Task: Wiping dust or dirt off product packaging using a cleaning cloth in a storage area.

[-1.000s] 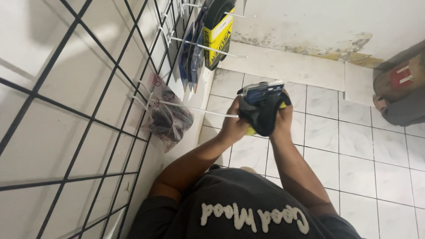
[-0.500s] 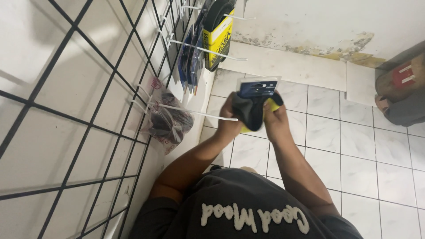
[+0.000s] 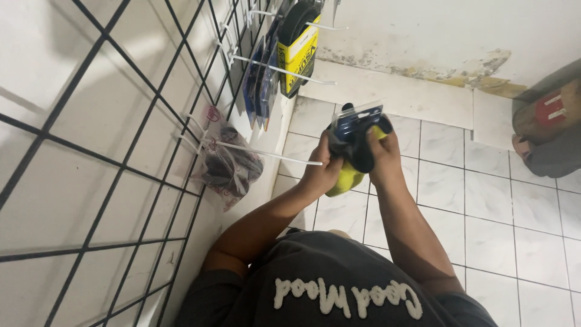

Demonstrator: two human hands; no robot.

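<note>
Now my left hand and right hand both grip the pack; next I should line it up with the hook.

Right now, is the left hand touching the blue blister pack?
Touching. The head view shows the left hand wrapped on the blue blister pack edge, no gap; the right hand holds its other side.

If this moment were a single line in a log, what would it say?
left hand: holds packaged item | right hand: holds same item | nearest: white wall hook, empty | below hook: clear bag on grid | floor: white tiles
</note>
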